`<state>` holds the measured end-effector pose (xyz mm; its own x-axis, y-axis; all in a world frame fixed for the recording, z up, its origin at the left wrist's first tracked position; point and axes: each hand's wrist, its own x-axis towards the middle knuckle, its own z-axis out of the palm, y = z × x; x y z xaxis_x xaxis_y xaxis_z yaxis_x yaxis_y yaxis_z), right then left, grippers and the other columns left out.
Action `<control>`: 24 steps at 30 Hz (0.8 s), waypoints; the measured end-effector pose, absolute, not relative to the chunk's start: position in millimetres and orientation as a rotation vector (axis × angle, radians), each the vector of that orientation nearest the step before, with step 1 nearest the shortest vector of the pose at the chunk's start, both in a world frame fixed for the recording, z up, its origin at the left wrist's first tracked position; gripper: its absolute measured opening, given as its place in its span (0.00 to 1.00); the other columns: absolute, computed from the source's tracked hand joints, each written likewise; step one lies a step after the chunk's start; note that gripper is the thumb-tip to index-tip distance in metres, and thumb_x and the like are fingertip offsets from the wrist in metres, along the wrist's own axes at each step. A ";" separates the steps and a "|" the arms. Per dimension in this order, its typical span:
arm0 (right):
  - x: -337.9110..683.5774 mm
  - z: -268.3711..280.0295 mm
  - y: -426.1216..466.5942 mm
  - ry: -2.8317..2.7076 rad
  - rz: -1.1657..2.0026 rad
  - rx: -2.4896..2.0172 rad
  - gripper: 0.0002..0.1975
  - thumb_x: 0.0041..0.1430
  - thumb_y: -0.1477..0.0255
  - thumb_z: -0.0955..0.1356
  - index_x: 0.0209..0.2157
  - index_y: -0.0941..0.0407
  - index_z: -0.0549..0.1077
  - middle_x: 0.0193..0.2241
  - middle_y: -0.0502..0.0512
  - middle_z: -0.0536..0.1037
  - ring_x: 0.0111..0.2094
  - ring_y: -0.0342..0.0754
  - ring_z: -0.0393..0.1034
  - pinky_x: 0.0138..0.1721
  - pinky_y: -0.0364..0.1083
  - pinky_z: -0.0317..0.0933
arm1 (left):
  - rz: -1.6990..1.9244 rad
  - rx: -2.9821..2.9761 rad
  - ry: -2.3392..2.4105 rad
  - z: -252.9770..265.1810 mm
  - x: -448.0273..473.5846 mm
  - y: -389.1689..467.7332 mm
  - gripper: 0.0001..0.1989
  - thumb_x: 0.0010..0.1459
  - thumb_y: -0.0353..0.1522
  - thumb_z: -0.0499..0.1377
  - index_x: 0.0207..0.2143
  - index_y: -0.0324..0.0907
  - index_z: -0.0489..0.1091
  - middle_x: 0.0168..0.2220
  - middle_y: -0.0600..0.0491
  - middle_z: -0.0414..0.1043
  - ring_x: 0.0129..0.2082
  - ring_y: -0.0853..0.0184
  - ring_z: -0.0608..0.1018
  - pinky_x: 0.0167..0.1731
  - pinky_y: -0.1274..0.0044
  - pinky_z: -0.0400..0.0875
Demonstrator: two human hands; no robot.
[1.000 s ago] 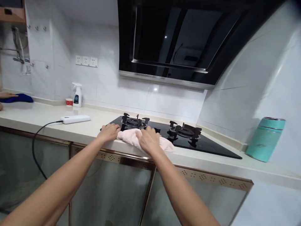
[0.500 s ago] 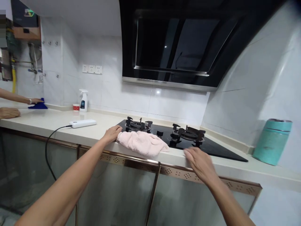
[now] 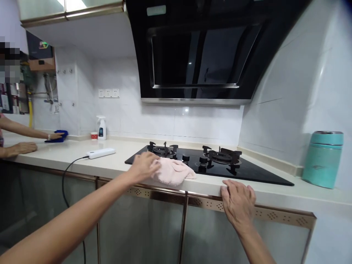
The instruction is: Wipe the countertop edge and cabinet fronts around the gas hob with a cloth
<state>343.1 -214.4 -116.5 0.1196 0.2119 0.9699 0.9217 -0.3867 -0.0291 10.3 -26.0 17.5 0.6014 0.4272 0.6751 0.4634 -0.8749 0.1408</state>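
Observation:
A pale pink cloth [image 3: 173,172] lies bunched along the front of the counter, partly over the near edge of the black gas stove [image 3: 264,178]. My left hand [image 3: 144,167] has curled fingers closed on the cloth's left end, hiding that part. Over to the right, my right hand [image 3: 238,198] rests on the counter's front edge, fingers apart and nothing in them.
Left on the counter [image 3: 121,165] lies a white device [image 3: 101,153] with a black cable; behind it stand a spray bottle [image 3: 102,128] and red cup [image 3: 94,135]. A co-worker's hand presses a blue cloth [image 3: 59,136]. A turquoise canister [image 3: 323,159] stands right.
My left hand has moved right, over the cloth's left end, and less of the cloth shows. My right hand has settled onto the counter edge. The view has tilted up.

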 end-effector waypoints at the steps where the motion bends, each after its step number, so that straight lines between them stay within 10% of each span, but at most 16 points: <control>1: 343.0 -116.3 -216.5 -1.127 -1.288 -1.726 0.21 0.71 0.61 0.55 0.48 0.56 0.72 0.48 0.60 0.76 0.52 0.54 0.65 0.64 0.59 0.46 | -1.000 -2.796 -0.761 10.8 22.4 -38.6 0.24 0.63 0.50 0.51 0.54 0.51 0.72 0.58 0.48 0.69 0.58 0.53 0.69 0.58 0.54 0.62; 13: 350.5 -116.7 -221.8 -1.179 -1.319 -1.800 0.24 0.69 0.60 0.53 0.50 0.58 0.71 0.45 0.63 0.77 0.48 0.57 0.68 0.61 0.60 0.52 | -0.596 -3.040 -0.628 4.3 172.1 -92.6 0.31 0.59 0.60 0.46 0.60 0.64 0.65 0.60 0.45 0.62 0.62 0.46 0.63 0.57 0.46 0.56; 24: 357.0 -116.1 -225.0 -1.251 -1.232 -1.782 0.27 0.67 0.55 0.52 0.51 0.55 0.71 0.49 0.62 0.76 0.51 0.60 0.68 0.62 0.64 0.50 | -0.588 -2.711 -1.229 19.8 65.5 32.4 0.27 0.64 0.52 0.45 0.58 0.57 0.68 0.60 0.45 0.65 0.61 0.47 0.64 0.58 0.51 0.56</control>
